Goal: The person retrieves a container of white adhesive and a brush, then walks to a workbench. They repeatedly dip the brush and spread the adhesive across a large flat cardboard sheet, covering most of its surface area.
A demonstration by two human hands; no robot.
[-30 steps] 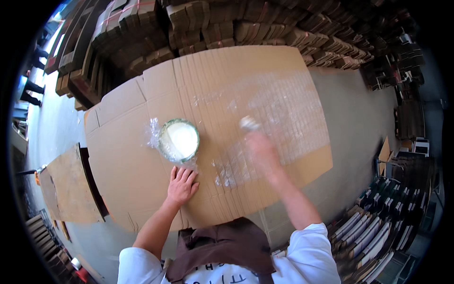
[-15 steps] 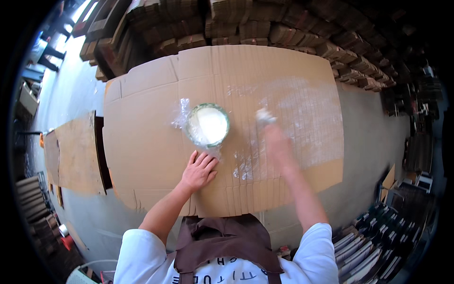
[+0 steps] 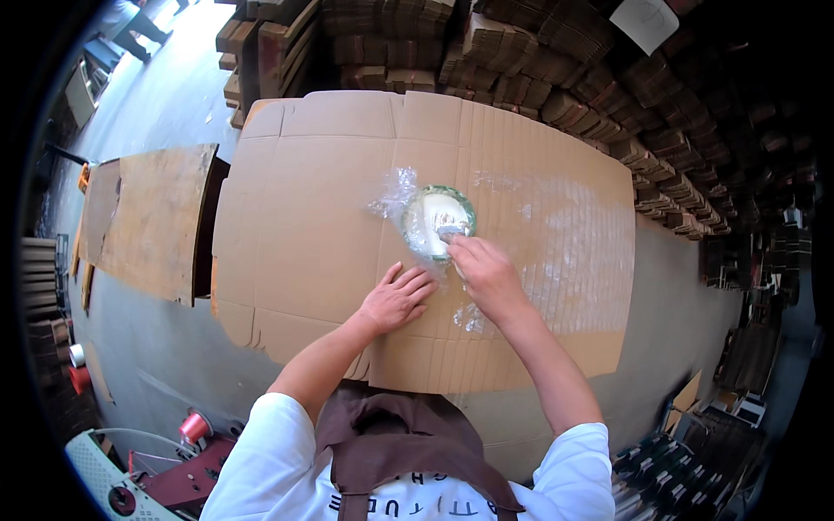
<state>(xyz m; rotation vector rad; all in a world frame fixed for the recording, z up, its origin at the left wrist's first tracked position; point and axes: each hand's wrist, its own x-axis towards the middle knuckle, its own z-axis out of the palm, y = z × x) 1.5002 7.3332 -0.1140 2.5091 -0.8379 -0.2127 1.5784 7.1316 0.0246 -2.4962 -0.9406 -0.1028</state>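
A large brown cardboard sheet (image 3: pixel 321 191) lies in front of me. On its middle stands a round green-rimmed tub (image 3: pixel 470 206) of thick white paste (image 3: pixel 432 207), with crumpled clear plastic film (image 3: pixel 401 187) around its left side. My right hand (image 3: pixel 488 276) is closed around a flat brush (image 3: pixel 449 233), whose grey metal band shows over the tub; its tip is down at the paste. My left hand (image 3: pixel 399 300) lies flat on the cardboard just below the tub, fingers apart and holding nothing. Whitish wet smears (image 3: pixel 569 239) cover much of the sheet's right half.
Stacks of flat cardboard (image 3: pixel 512 52) line the far side. A low wooden board (image 3: pixel 156 221) stands to the left, and a green-and-maroon machine (image 3: pixel 174 473) is at lower left. Dark stacked pieces (image 3: pixel 669 473) fill the lower right. A person's legs (image 3: pixel 139 39) show far left.
My right hand has moved left with the brush, from the smeared cardboard to the tub. My left hand stays on the sheet near the tub. The whole view has shifted.
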